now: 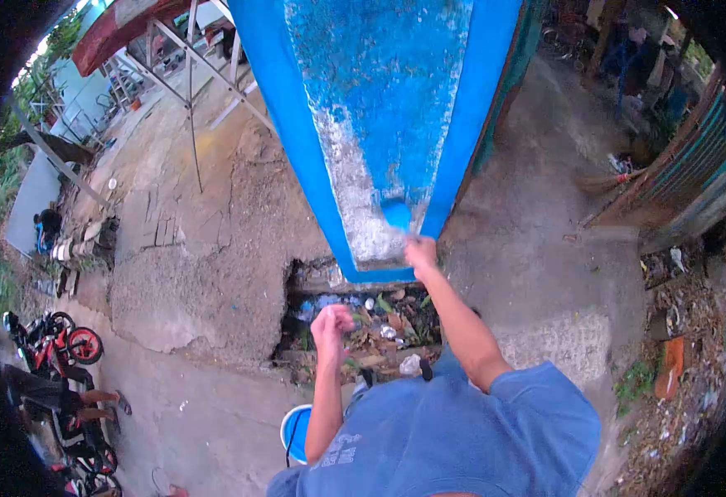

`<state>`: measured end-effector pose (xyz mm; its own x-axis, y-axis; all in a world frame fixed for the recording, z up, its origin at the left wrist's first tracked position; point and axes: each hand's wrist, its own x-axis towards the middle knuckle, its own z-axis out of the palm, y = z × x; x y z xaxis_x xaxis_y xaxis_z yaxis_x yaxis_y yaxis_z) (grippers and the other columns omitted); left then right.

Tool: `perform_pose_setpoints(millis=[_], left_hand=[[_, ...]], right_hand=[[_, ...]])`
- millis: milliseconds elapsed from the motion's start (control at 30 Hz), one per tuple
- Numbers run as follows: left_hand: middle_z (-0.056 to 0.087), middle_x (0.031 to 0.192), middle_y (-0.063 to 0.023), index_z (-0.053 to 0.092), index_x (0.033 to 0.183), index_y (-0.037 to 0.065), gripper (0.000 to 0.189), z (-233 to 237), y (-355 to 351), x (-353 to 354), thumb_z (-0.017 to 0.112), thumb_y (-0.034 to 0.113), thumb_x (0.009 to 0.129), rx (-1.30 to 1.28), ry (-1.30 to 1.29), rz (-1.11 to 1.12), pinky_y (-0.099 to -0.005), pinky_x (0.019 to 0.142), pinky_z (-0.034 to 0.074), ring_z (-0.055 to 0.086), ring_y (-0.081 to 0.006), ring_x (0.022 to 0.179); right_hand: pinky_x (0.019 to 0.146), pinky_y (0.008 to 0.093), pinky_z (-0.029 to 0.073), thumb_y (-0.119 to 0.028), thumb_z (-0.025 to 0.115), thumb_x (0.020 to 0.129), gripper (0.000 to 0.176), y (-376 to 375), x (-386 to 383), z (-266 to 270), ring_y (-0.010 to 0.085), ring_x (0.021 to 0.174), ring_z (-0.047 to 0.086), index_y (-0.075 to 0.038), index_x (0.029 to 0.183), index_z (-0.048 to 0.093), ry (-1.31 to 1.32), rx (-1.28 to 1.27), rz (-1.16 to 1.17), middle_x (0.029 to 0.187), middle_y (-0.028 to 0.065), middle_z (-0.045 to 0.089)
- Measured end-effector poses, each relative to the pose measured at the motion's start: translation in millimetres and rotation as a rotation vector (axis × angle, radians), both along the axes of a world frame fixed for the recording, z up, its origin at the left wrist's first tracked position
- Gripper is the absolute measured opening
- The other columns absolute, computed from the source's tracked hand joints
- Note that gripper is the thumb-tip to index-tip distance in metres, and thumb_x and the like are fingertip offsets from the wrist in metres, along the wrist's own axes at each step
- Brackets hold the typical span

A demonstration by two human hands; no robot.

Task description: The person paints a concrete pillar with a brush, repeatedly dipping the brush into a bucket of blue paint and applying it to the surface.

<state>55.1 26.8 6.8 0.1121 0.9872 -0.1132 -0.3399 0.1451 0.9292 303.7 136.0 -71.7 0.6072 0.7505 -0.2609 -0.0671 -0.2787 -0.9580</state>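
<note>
My right hand (420,255) is closed around the handle of a paintbrush (396,214) with blue paint on it. The bristles touch the lower part of a wall panel (396,108), where blue paint meets a whitish strip (353,182). A brighter blue border (297,157) frames the panel. My left hand (330,327) hangs in the air over a debris-filled pit, fingers curled in and nothing visible in them. Below my left forearm stands a white bucket (285,427) with blue inside, partly hidden by my arm and shirt.
At the wall's foot is a broken-edged pit (379,327) with leaves and litter. Motorcycles (65,344) and a person's legs (98,406) are at the left. A broom (603,182), corrugated sheets (694,174) and a rubbish strip (694,398) lie right.
</note>
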Motion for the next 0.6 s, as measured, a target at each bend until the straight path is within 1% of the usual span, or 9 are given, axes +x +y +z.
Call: perform_pose_setpoints(millis=[67,167,233,267,333,400,433,533,600], left_hand=[[0.055,0.069,-0.0031,0.056,0.088,0.0,0.037,3.9,-1.4,13.5,0.042,0.034,0.092,0.03,0.029,-0.069,-0.0235,0.058,0.043,0.053,-0.0097,0.064],[0.055,0.069,-0.0034,0.057,0.088,0.0,0.037,6.9,-5.0,20.5,0.042,0.033,0.092,0.055,0.029,-0.106,-0.0234,0.058,0.043,0.053,-0.0097,0.063],[0.056,0.069,-0.0037,0.056,0.087,0.0,0.032,8.0,-8.5,16.7,0.039,0.026,0.093,0.041,0.035,-0.105,-0.023,0.058,0.044,0.053,-0.01,0.061],[0.056,0.069,-0.0036,0.056,0.087,0.0,0.032,3.6,-9.7,12.4,0.039,0.027,0.093,0.017,0.018,-0.117,-0.0228,0.058,0.043,0.053,-0.01,0.061],[0.054,0.068,-0.0033,0.057,0.086,0.0,0.038,-3.3,-12.1,4.2,0.041,0.033,0.093,-0.041,0.035,-0.128,-0.0245,0.056,0.043,0.051,-0.0099,0.061],[0.054,0.067,-0.0031,0.057,0.086,0.0,0.038,-3.7,-15.6,-3.9,0.04,0.034,0.093,-0.066,0.072,-0.134,-0.0242,0.057,0.043,0.051,-0.0098,0.061],[0.053,0.067,-0.0028,0.057,0.086,0.0,0.038,-2.6,-14.3,-4.4,0.04,0.034,0.093,-0.077,0.098,-0.136,-0.0239,0.057,0.042,0.051,-0.0096,0.061],[0.053,0.067,-0.0025,0.056,0.086,0.001,0.038,-4.7,-13.5,-8.2,0.04,0.034,0.093,-0.057,0.096,-0.133,-0.0239,0.057,0.042,0.051,-0.0096,0.062],[0.053,0.067,-0.0025,0.056,0.086,0.001,0.038,-9.5,-10.9,-10.5,0.039,0.034,0.093,-0.035,0.099,-0.136,-0.0241,0.057,0.041,0.051,-0.0098,0.062]], right_hand=[[0.036,0.0271,0.029,-0.02,0.057,0.081,0.021,9.7,1.2,25.2,0.0098,0.04,0.042,-0.002,0.07,0.06,0.07,0.127,0.025,0.051,0.0007,0.048],[0.037,0.0287,0.031,-0.021,0.057,0.081,0.024,28.3,5.4,36.4,0.0107,0.041,0.044,0.001,0.072,0.06,-0.07,0.086,0.019,0.051,0.0028,0.05],[0.04,0.0338,0.036,-0.019,0.056,0.082,0.024,22.7,1.8,57.7,0.0195,0.043,0.051,0.004,0.074,0.061,-0.451,0.106,0.003,0.053,0.0108,0.055],[0.04,0.0338,0.036,-0.019,0.056,0.082,0.024,16.0,0.6,70.6,0.0195,0.043,0.051,0.004,0.074,0.061,-0.448,0.108,-0.003,0.053,0.0108,0.055],[0.045,0.0389,0.041,-0.017,0.055,0.081,0.023,-10.2,-7.9,100.1,0.0306,0.052,0.058,0.005,0.08,0.06,-0.817,0.19,0.001,0.058,0.0187,0.057],[0.047,0.0409,0.042,-0.016,0.054,0.082,0.022,-25.6,-13.4,114.9,0.0333,0.056,0.058,0.005,0.084,0.059,-0.829,0.262,-0.016,0.06,0.0202,0.057],[0.049,0.0429,0.044,-0.016,0.053,0.082,0.023,-27.1,-12.5,118.4,0.0361,0.06,0.058,0.005,0.088,0.059,-0.853,0.347,-0.033,0.063,0.0217,0.057],[0.05,0.044,0.046,-0.017,0.051,0.083,0.026,-14.1,-2.5,107.3,0.0354,0.059,0.059,0.004,0.098,0.054,-1.065,0.328,0.039,0.064,0.0213,0.058],[0.05,0.0447,0.047,-0.016,0.05,0.084,0.026,-10.0,1.5,86.3,0.0359,0.059,0.059,0.004,0.1,0.052,-1.097,0.249,0.067,0.065,0.0215,0.058]])
